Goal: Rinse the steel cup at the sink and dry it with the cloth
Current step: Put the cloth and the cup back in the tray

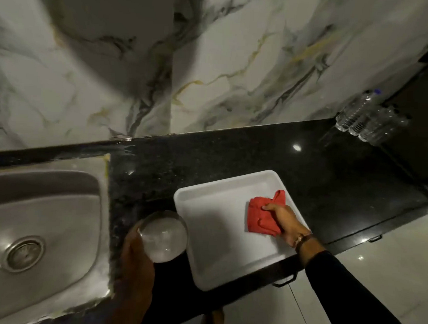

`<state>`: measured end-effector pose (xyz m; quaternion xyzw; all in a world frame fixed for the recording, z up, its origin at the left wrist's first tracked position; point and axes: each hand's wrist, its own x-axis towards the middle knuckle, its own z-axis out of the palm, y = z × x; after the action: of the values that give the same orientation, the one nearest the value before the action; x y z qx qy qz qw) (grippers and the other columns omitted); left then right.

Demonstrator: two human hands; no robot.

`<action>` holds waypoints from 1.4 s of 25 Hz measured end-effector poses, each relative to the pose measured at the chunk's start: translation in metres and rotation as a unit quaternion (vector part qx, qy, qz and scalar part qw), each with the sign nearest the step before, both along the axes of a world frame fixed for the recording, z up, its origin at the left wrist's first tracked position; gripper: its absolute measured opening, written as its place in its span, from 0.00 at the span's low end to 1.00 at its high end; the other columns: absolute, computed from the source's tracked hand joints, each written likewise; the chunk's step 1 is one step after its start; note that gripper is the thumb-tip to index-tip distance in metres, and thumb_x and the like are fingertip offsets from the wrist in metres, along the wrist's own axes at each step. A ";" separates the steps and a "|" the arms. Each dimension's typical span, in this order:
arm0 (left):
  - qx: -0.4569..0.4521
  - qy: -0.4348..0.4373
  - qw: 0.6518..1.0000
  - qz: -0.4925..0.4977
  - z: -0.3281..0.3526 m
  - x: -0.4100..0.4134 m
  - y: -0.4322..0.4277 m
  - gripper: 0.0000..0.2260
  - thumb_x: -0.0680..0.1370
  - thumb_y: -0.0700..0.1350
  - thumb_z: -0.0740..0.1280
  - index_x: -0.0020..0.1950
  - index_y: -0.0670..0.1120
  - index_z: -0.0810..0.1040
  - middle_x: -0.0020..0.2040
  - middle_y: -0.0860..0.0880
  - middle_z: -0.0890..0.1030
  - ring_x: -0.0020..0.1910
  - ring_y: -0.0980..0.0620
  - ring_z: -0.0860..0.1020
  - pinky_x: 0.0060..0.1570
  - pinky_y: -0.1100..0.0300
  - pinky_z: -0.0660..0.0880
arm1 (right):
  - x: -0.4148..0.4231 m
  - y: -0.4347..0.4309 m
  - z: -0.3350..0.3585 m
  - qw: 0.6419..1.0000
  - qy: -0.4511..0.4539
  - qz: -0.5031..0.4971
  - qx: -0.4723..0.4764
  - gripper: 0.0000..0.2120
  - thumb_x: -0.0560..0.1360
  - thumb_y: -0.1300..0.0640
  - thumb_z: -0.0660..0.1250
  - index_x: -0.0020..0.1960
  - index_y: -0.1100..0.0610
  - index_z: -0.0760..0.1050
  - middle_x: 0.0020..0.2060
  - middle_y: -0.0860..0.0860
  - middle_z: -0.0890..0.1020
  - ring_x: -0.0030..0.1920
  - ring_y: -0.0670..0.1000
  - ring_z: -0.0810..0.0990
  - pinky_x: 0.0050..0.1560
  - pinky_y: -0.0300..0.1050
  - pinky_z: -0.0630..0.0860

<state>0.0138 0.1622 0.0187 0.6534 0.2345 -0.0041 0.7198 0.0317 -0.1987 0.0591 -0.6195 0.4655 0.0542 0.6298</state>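
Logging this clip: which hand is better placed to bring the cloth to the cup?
Right. The right hand already grips the red folded cloth in the white tray; the left hand holds the round steel cup.

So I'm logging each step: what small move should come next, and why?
Probably lift the red cloth out of the white tray toward the steel cup: the right hand already grips it, and the left hand holds the cup over the counter, clear of the sink.

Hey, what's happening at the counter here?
A person is busy with a steel cup. The left hand holds it above the dark counter, between the sink and a white tray. The right hand grips a red cloth lying in the tray, apparently fetching it for drying.
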 end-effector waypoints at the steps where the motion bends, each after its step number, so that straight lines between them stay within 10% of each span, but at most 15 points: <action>1: -0.004 -0.014 1.000 0.001 0.002 -0.004 -0.023 0.19 0.89 0.43 0.55 0.74 0.36 0.77 0.70 0.38 0.80 0.63 0.57 0.82 0.70 0.55 0.77 | 0.003 -0.020 -0.005 1.000 0.003 0.010 0.016 0.18 0.76 0.61 0.72 0.65 0.60 0.83 0.55 0.63 0.89 0.57 0.66 0.88 0.59 0.61 0.85; 3: 0.005 -0.036 0.999 0.015 0.003 -0.010 -0.061 0.18 0.89 0.39 0.56 0.72 0.33 0.78 0.65 0.40 0.81 0.51 0.73 0.82 0.56 0.75 0.76 | 0.013 -0.044 -0.015 0.998 0.015 0.030 0.043 0.12 0.77 0.61 0.72 0.61 0.59 0.85 0.47 0.59 0.90 0.47 0.60 0.89 0.47 0.53 0.87; 8: 0.041 -0.038 0.998 0.037 0.006 -0.024 -0.120 0.15 0.89 0.39 0.57 0.69 0.39 0.80 0.61 0.45 0.82 0.48 0.77 0.81 0.49 0.80 0.74 | 0.032 -0.082 -0.035 0.971 0.115 0.191 -0.090 0.19 0.80 0.58 0.71 0.69 0.63 0.81 0.65 0.64 0.84 0.66 0.64 0.82 0.71 0.60 0.78; 12: 0.049 -0.032 0.998 0.027 -0.002 -0.022 -0.137 0.15 0.89 0.42 0.57 0.67 0.49 0.81 0.60 0.56 0.84 0.58 0.64 0.80 0.56 0.64 0.76 | 0.037 -0.081 -0.035 0.817 0.146 0.407 -0.382 0.24 0.81 0.51 0.70 0.76 0.54 0.73 0.69 0.56 0.80 0.70 0.60 0.80 0.72 0.56 0.76; 17: 0.068 -0.025 0.997 0.009 -0.015 -0.019 -0.149 0.15 0.89 0.42 0.57 0.69 0.46 0.82 0.62 0.53 0.84 0.58 0.69 0.81 0.59 0.64 0.75 | 0.033 -0.062 -0.012 0.740 0.186 0.403 -0.505 0.36 0.76 0.43 0.76 0.76 0.55 0.65 0.71 0.57 0.76 0.67 0.60 0.80 0.64 0.55 0.81; 19: 0.079 -0.030 0.996 0.003 -0.015 -0.015 -0.154 0.14 0.89 0.42 0.57 0.68 0.47 0.81 0.62 0.54 0.84 0.56 0.73 0.81 0.56 0.73 0.75 | 0.022 -0.046 -0.009 0.783 0.078 0.401 -0.469 0.35 0.78 0.41 0.72 0.79 0.54 0.65 0.73 0.56 0.73 0.68 0.59 0.78 0.67 0.55 0.78; 21: 0.086 -0.023 0.996 0.000 -0.012 -0.011 -0.161 0.12 0.89 0.45 0.58 0.65 0.50 0.80 0.59 0.57 0.83 0.55 0.70 0.81 0.53 0.75 0.75 | 0.010 -0.017 -0.007 0.890 -0.048 0.376 -0.252 0.22 0.82 0.45 0.69 0.73 0.53 0.75 0.67 0.52 0.79 0.64 0.56 0.81 0.65 0.52 0.79; 24: 0.086 0.006 0.996 0.019 -0.013 -0.008 -0.169 0.08 0.89 0.45 0.58 0.60 0.51 0.77 0.53 0.55 0.81 0.53 0.53 0.80 0.49 0.68 0.75 | -0.005 0.028 -0.008 0.946 -0.094 0.308 0.026 0.10 0.87 0.54 0.64 0.64 0.55 0.80 0.58 0.50 0.84 0.63 0.57 0.82 0.54 0.50 0.87; 30: 0.224 0.043 0.974 -0.008 -0.013 0.008 -0.178 0.15 0.88 0.50 0.59 0.63 0.46 0.84 0.58 0.44 0.84 0.57 0.42 0.82 0.59 0.46 0.80 | -0.003 0.044 -0.031 0.971 -0.117 0.207 0.024 0.15 0.87 0.57 0.63 0.68 0.60 0.83 0.63 0.58 0.86 0.65 0.59 0.83 0.69 0.63 0.80; 35: 0.237 0.117 0.963 -0.060 -0.016 0.023 -0.184 0.17 0.87 0.46 0.59 0.66 0.46 0.85 0.61 0.41 0.86 0.58 0.39 0.83 0.58 0.47 0.81 | 0.009 0.044 -0.043 0.969 -0.112 0.217 -0.048 0.19 0.82 0.71 0.59 0.68 0.66 0.82 0.63 0.62 0.86 0.62 0.58 0.82 0.60 0.47 0.79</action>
<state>0.0365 -0.0214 0.0029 0.8132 0.2716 -0.0682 0.5103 0.0410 -0.1547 0.0162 -0.7374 0.2485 0.0980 0.6204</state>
